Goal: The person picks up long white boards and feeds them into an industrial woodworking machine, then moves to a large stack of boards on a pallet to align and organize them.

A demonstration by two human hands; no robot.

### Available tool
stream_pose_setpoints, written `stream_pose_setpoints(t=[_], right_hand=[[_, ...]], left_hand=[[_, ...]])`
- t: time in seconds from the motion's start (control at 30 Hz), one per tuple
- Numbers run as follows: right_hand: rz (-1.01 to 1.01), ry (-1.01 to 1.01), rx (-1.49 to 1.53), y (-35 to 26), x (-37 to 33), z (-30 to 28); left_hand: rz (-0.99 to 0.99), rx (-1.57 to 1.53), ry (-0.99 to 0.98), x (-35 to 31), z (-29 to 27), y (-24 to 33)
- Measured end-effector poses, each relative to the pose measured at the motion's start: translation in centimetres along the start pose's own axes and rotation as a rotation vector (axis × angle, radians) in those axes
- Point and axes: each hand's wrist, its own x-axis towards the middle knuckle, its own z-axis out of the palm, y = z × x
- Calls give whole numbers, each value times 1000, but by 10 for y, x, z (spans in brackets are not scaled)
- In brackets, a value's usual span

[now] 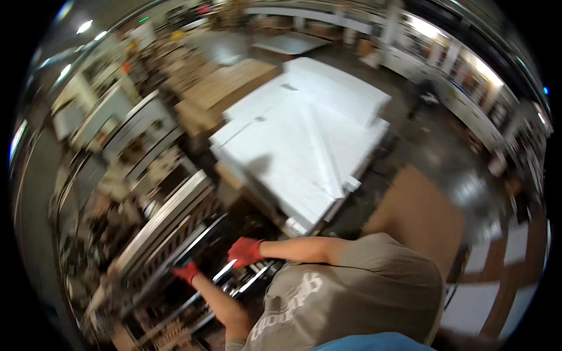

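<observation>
Red-gloved, the left hand (186,272) is in the lower left of the frame, at the near edge of a dark bar (202,238) that slants from near the middle down toward the lower left corner. Its fingers are blurred, and I can't make out whether they close on the bar or only touch it. The right hand (246,251), also in red, is a little higher and nearer the middle, at the upper end of a shiny bar (224,272). It looks bent at the knuckles, but its grip can't be made out either. The shiny bar runs down and left, passing below the left hand.

Beyond the dark bar, a pale beam (164,222) lies along much the same slant. Above the hands, a white stack (275,146) fills the middle of the frame, with a white block (333,88) on its far end and a long white strip (322,146) lying across it. Brown cartons (234,85) stand against the stack's upper left side.

Right of the stack, a brown sheet (418,213) lies on the shiny grey floor (462,190). White panels (474,307) show at lower right, beside the wearer's grey-brown shirt (363,286).
</observation>
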Motion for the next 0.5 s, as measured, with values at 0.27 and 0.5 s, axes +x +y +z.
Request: stream_pose_setpoints(t=[0.27,0.5], right_hand=[[48,-146,69,-16,14,-23],[-38,12,226,-14,15,-17]], left_hand=[[-70,-110,34,-49,28,25],[-58,-209,76,-55,50,40]])
